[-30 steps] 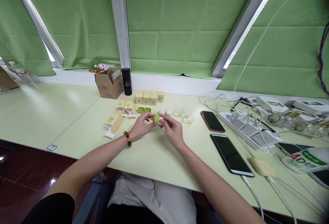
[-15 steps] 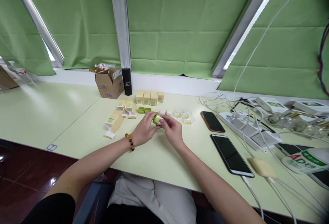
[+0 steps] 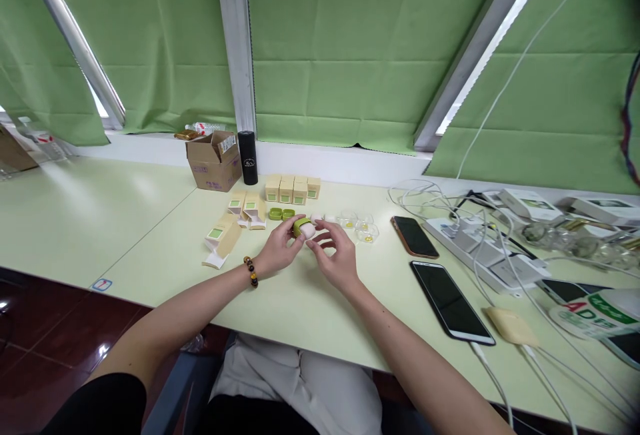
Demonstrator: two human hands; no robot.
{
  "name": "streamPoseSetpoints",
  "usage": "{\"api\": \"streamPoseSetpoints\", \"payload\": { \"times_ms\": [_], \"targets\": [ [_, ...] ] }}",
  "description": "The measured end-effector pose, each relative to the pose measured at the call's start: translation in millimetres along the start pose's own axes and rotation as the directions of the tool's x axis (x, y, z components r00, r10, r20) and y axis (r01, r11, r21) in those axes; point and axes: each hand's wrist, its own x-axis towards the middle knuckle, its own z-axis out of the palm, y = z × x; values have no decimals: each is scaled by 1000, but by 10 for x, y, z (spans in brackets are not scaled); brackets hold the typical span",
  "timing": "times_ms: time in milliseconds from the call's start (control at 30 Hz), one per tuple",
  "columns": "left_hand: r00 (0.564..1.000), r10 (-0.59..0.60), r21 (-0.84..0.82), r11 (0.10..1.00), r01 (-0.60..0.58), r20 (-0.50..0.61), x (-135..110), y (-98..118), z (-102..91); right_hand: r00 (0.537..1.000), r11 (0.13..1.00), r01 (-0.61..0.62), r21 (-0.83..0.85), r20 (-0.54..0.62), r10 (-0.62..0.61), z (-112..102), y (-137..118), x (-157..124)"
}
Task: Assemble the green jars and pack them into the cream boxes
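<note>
My left hand [image 3: 281, 248], with a beaded bracelet at the wrist, is closed around a small green case [image 3: 299, 224]. A rounded white piece [image 3: 307, 230] shows at the right side of that case. My right hand [image 3: 339, 255] is just to the right, its fingers curved and apart, the tips close to the white piece; whether they touch it I cannot tell. Beyond my hands sit two small green trays [image 3: 281, 214], small white pieces [image 3: 329, 218] and several clear cups [image 3: 367, 232] with yellow bits in them.
Opened cartons [image 3: 223, 234] lie to the left, with closed small boxes [image 3: 293, 190] in a row behind. A cardboard box [image 3: 213, 162] and a black cylinder [image 3: 247, 158] stand at the back. Rightward are phones [image 3: 453, 300], a power strip [image 3: 483, 255], tangled cables and a bottle [image 3: 597, 312].
The green case has turned in my left hand, so its white piece now shows more. My right hand's fingers have come away from the case and spread apart.
</note>
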Motion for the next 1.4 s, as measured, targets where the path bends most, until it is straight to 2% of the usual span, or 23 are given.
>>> {"api": "streamPoseSetpoints", "payload": {
  "times_ms": [67, 167, 400, 600, 933, 1133, 1267, 1400],
  "targets": [
    [997, -64, -142, 987, 70, 50, 37, -12, -9, 990, 977, 141, -157, 20, -140, -24, 10, -9],
    [989, -98, -209, 971, 120, 114, 69, -16, -20, 967, 923, 255, -289, 85, -241, -30, 49, -14],
    [983, -91, -247, 960, 130, 161, 62, 5, -24, 935, 868, 354, -348, 130, -330, -22, 164, -4],
    [976, -89, -272, 952, 143, 200, 54, 26, -47, 912, 842, 410, -351, 149, -382, -43, 154, 21],
    [982, -77, -238, 964, 117, 173, 49, 43, -3, 888, 784, 459, -418, 186, -421, -50, 163, 30],
    [991, -94, -255, 960, 114, 92, 53, 17, 51, 851, 732, 519, -441, 184, -493, -46, 131, 45],
    [998, -55, -257, 965, 58, 20, 40, -14, 114, 816, 686, 563, -461, 173, -552, -34, 121, 59],
    [999, -38, -248, 968, 36, -3, 19, -2, 134, 800, 662, 580, -475, 176, -574, -27, 105, 61]
  ]
}}
